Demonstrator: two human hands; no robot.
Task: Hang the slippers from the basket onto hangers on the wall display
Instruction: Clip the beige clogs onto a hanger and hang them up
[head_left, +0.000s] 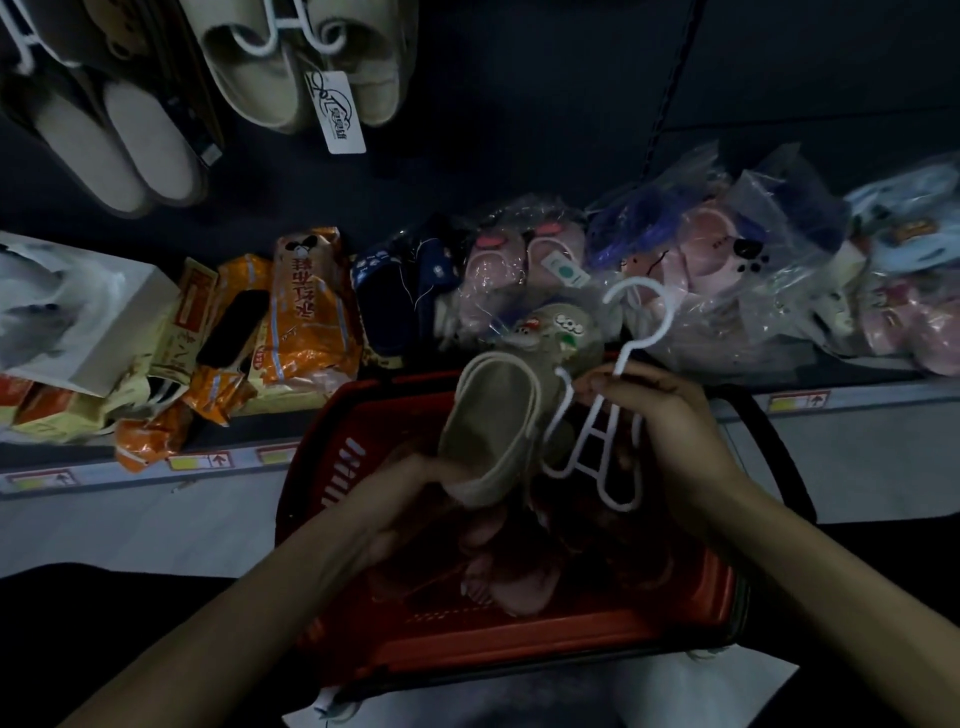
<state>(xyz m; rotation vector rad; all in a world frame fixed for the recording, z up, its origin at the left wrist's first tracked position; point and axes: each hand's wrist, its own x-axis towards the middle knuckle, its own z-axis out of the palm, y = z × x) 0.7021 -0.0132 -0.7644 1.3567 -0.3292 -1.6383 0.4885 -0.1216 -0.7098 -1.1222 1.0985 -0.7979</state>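
Note:
My left hand (410, 499) grips the heel end of a beige slipper (491, 421), sole side toward me, held over the red basket (332, 467). A second beige slipper with cartoon patches (558, 332) shows just behind it. My right hand (670, 426) pinches a white plastic hanger (597, 441) just below its hook, and one hanger prong touches the slipper's edge. Pinkish slippers (511, 577) lie dimly inside the basket. On the dark wall display (519, 104) above, beige slippers on a white hanger (291, 57) hang with a paper tag.
A shelf ledge behind the basket carries orange packaged slippers (306, 312), a white box (88, 312), navy slippers (400, 291) and several pink and blue pairs in clear bags (727, 270). More beige slippers (119, 140) hang at the upper left. The shelf's price strip (197, 460) runs along its edge.

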